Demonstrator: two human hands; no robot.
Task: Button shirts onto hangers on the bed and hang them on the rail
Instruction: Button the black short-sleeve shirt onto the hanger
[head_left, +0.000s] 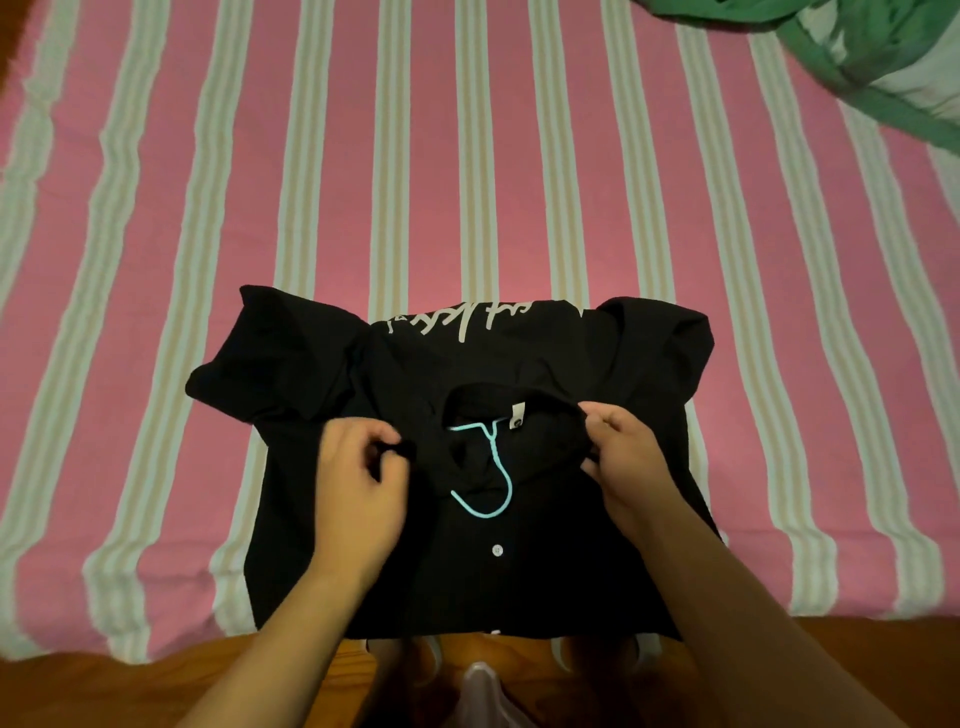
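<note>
White cursive lettering (457, 325) runs along the far edge of the black shirt (467, 571), folded over and too cut off to read. The neck label (517, 418) is illegible.

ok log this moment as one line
stage: fixing collar | left hand: pinching collar | right hand: pinching collar | black shirt: on bed, buttoned | teal hanger: inside, hook out

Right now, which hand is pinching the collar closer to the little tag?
The right hand. It grips the black shirt's collar on the tag's side; the left hand pinches the opposite side.
</note>
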